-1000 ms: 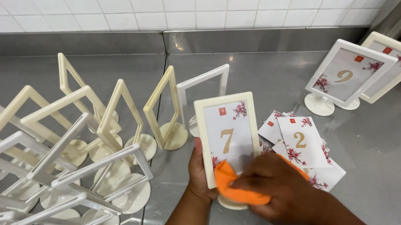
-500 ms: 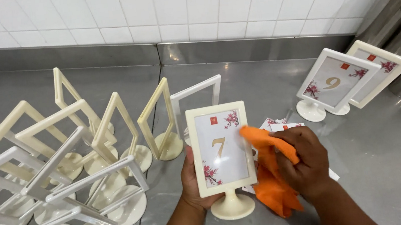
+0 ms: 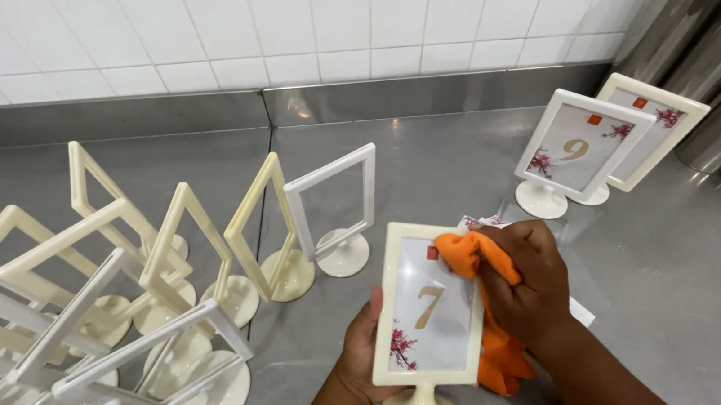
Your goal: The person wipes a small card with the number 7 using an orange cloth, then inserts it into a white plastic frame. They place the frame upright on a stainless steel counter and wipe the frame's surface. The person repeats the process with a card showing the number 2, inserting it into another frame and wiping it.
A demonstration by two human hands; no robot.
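Cream-framed table number stand (image 3: 427, 312) sits upright on the steel counter (image 3: 704, 281), tilted slightly. The left hand (image 3: 364, 351) grips its left edge from behind, fingers mostly hidden. The right hand (image 3: 524, 283) is closed around an orange cloth (image 3: 485, 306) pressed to the stand's upper right corner. Left of the stand crowd empty frames (image 3: 162, 288); far right of it stand two more numbered stands (image 3: 576, 151). Cards, probably, lie behind the right hand.
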